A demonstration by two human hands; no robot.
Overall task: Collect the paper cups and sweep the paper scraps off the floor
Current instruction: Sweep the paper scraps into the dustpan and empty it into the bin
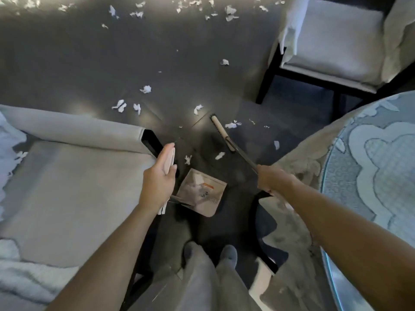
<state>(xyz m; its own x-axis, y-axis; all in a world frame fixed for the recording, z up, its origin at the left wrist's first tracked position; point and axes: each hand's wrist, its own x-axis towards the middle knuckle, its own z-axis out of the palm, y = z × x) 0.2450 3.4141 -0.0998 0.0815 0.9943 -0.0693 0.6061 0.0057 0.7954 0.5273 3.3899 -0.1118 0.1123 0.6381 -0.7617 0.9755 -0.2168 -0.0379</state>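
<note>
Holding the broom (221, 131), the right hand (271, 181) sits behind paper scraps (231, 125).

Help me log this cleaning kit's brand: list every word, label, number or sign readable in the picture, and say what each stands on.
No text here can be read.
Sticker inside the beige plastic dustpan: an orange strip and dark barcode-like bars show, but the print is too small and blurred to read.
Long-handled broom and pale blue patterned tablecloth: no writing visible.
</note>
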